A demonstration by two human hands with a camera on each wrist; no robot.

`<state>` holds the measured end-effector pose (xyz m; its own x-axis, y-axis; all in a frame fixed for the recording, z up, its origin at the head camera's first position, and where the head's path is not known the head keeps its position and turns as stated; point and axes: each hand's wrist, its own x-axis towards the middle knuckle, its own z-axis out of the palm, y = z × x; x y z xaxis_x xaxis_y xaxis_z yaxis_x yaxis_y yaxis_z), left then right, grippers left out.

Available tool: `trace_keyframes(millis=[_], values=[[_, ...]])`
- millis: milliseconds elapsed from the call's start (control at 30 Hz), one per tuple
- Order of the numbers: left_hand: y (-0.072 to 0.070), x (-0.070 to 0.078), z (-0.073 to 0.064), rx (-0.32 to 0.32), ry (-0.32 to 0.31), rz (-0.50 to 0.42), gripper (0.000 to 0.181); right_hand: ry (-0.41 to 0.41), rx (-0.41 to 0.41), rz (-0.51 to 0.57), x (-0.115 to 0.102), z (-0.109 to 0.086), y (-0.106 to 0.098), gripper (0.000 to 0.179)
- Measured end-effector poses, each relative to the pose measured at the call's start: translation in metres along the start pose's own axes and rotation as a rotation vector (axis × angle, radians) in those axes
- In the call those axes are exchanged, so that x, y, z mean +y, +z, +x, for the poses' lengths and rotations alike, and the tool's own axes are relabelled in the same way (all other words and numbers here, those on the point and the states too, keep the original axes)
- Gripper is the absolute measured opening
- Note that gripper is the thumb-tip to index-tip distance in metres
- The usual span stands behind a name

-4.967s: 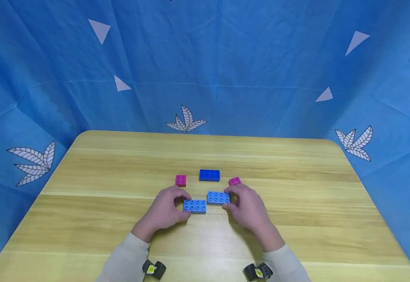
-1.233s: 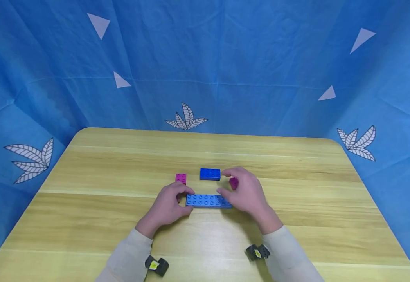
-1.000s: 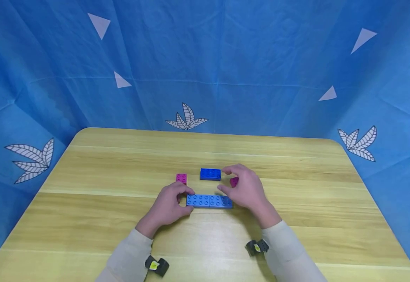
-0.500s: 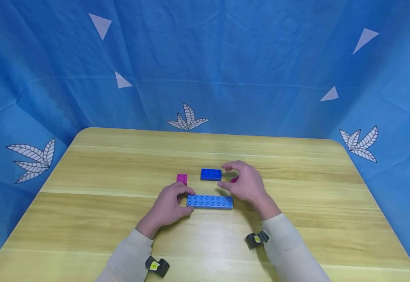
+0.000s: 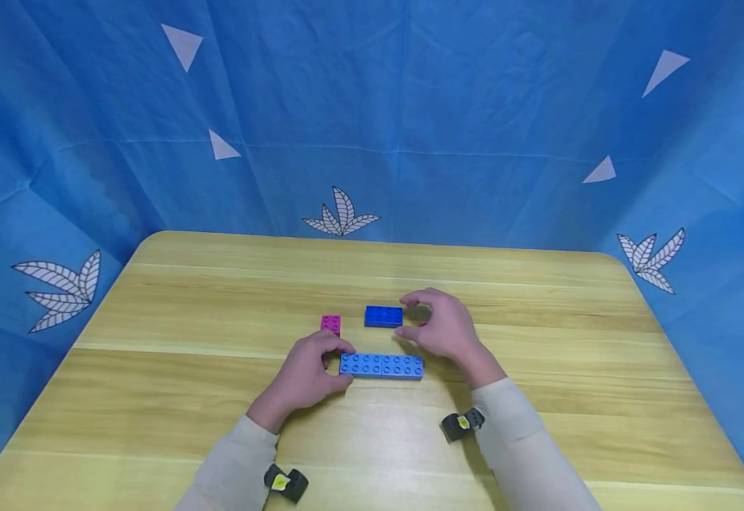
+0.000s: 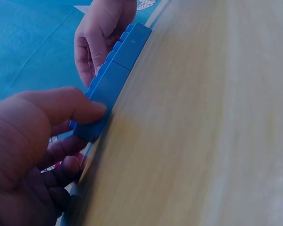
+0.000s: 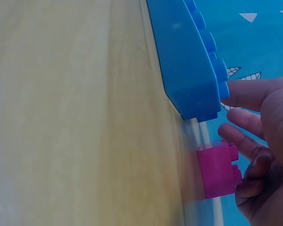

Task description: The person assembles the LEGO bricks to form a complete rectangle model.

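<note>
Two light blue toy bricks lie end to end on the table. My left hand (image 5: 304, 372) pinches the left brick (image 5: 367, 365) at its outer end, thumb on the near side. The right brick (image 5: 402, 367) butts against it with no hand on it. Just beyond, my right hand (image 5: 445, 326) is spread around the right end of a dark blue brick (image 5: 383, 317), thumb and forefinger apart at its corners. A small pink brick (image 5: 331, 323) sits behind my left hand. Another pink brick (image 7: 217, 170) shows beside my right fingers in the right wrist view; that hand hides it from the head view.
The wooden table (image 5: 551, 397) has rounded far corners. Behind it hangs a blue curtain (image 5: 474, 92) with white triangles and leaf prints. Black wrist devices (image 5: 285, 482) are worn at both sleeves.
The light blue bricks, earlier offset and apart, now form one straight row. My right hand has left its light blue brick and moved away to the dark blue one. The left hand keeps its hold.
</note>
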<state>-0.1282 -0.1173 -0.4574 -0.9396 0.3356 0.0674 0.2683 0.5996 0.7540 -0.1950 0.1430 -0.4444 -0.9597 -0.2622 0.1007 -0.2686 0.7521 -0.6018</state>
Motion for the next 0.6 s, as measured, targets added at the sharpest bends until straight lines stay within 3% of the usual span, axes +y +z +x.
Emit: trace_keyframes(millis=[333,600], values=[[0.0008,-0.0017,0.0003,0.003,0.001,-0.007,0.035,0.017,-0.047,0.051,0.0018,0.0042,0.0035,0.047],[0.0016,-0.0018,0.0000,0.000,-0.013,-0.014,0.035,0.000,-0.037,0.042,0.0036,0.0067,0.0071,0.043]])
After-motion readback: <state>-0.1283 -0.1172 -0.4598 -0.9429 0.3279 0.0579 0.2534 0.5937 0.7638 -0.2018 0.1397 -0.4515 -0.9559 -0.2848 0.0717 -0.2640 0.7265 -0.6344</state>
